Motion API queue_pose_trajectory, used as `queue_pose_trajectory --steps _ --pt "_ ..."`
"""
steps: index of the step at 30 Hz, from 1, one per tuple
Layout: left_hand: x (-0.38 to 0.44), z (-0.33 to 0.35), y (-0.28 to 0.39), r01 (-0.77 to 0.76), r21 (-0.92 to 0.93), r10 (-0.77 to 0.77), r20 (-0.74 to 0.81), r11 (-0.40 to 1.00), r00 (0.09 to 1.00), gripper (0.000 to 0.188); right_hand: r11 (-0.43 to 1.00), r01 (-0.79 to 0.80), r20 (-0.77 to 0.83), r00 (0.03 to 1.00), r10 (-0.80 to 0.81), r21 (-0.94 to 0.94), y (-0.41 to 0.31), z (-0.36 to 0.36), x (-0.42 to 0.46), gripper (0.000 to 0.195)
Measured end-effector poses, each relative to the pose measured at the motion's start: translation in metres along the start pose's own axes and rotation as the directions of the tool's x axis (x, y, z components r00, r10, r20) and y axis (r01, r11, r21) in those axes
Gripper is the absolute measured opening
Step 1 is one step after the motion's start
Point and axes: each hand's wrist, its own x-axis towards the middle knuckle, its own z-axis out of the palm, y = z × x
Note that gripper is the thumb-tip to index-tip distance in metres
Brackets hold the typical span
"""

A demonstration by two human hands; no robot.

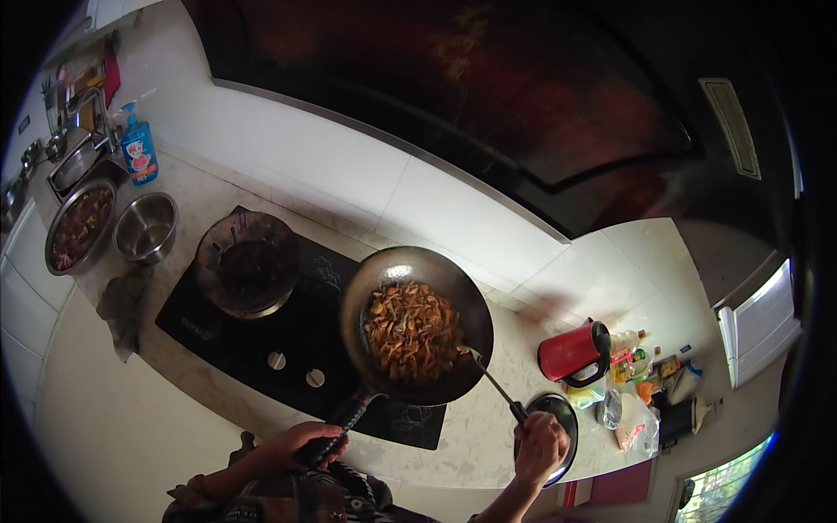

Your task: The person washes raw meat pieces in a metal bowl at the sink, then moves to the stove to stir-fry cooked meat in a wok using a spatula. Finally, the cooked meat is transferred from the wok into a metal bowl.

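My left hand (308, 444) grips the black handle of a wok (374, 271) over the right side of the gas cooktop. Inside the wok lies a heap of browned, sliced food (413, 330), perhaps mushrooms or meat; I cannot tell which. My right hand (541, 444) is closed around the dark handle of a metal spatula (500, 387). The spatula's blade reaches into the right side of the wok and touches the food, which partly hides it. Beneath my right hand a round dark lid (567, 425) rests on the counter.
Left of the wok is the other burner (248, 265), with a scorched ring. Farther left stand a steel bowl (145, 229), a basin of raw meat (82, 229), a cloth (124, 307) and a blue pump bottle (139, 150). A red kettle (569, 352) stands right; a range hood (418, 85) overhangs the counter.
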Motion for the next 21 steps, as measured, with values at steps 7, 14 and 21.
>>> queue_pose_trajectory --steps 7,14,21 --pt "0.008 -0.014 -0.009 -0.009 -0.015 0.01 0.091 1.0 0.996 0.03 0.997 -0.025 -0.077 0.997 0.031 0.069 0.0 -0.002 -0.001 0.029" --pt "0.005 -0.008 -0.002 -0.008 0.038 0.006 0.051 0.999 0.999 0.031 0.999 -0.012 -0.094 0.995 0.016 0.047 -0.006 0.0 0.001 0.026" --pt "0.005 -0.007 -0.003 0.01 0.022 -0.01 0.008 1.0 1.0 0.03 0.997 0.012 -0.013 1.0 -0.011 0.078 -0.014 -0.006 0.0 0.023"
